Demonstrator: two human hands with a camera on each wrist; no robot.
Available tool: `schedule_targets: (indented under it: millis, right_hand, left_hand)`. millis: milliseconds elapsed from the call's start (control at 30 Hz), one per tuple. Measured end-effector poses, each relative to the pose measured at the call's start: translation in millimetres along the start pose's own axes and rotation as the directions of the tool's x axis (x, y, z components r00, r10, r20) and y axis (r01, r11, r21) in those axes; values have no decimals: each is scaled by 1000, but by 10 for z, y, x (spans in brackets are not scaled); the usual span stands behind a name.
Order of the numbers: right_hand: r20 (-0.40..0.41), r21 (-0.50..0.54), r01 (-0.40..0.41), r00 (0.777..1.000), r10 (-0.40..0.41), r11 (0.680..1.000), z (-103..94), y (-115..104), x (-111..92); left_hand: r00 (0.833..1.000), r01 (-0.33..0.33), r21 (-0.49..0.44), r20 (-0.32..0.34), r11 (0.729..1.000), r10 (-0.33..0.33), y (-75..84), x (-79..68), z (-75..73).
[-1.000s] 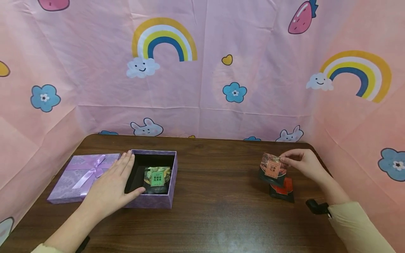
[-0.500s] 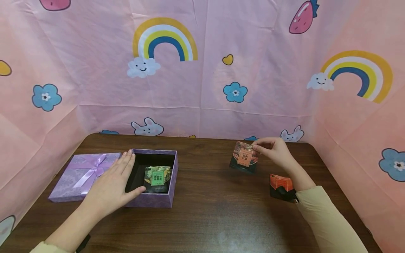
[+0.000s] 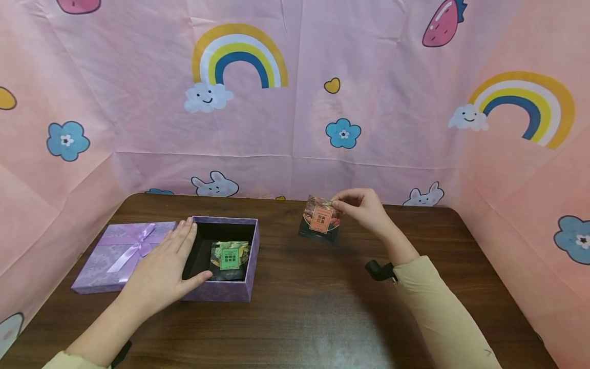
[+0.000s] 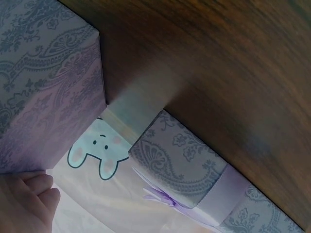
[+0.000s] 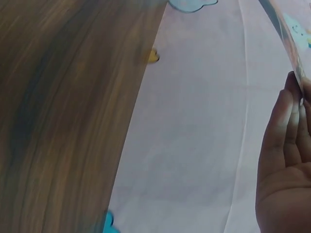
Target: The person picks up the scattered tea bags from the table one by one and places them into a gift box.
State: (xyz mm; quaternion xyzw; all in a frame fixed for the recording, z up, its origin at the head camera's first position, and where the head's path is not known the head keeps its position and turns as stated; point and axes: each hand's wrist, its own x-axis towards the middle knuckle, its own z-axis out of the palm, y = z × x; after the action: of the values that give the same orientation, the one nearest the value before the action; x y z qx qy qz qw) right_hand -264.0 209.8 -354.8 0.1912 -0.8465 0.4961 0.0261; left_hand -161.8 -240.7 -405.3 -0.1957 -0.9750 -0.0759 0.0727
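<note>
My right hand pinches a tea sachet with a pink-orange label by its upper right corner, holding it above the table. The right wrist view catches that sachet edge-on between thumb and fingers. My left hand rests on the left side of an open purple box, fingers straight and thumb over the front rim. Inside the box's black interior lies a tea sachet with a green label. In the left wrist view, curled-looking fingertips touch the patterned box wall.
The purple box lid with a ribbon bow lies left of the box, partly behind my left hand. The brown wooden table ends at a printed pink cloth at the back and sides.
My right hand has carried the pink-orange sachet leftward from the table's right side towards the box. A red sachet lying there is now hidden behind my right arm. The left hand stays put.
</note>
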Motion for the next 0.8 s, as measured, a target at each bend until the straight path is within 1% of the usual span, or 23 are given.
schedule_targets:
  millis: [367, 633, 800]
  right_hand:
    - [31, 129, 60, 997, -64, 990, 412, -288, 245]
    - [46, 166, 114, 991, -124, 979, 730, -460, 382]
    - [58, 197, 121, 989, -134, 973, 911, -560, 420]
  left_hand:
    - [1000, -14, -1, -25, 1000, 14, -8, -9, 6]
    - [998, -34, 11, -45, 999, 35, -15, -24, 18]
    - [999, -31, 10, -36, 999, 31, -15, -19, 14]
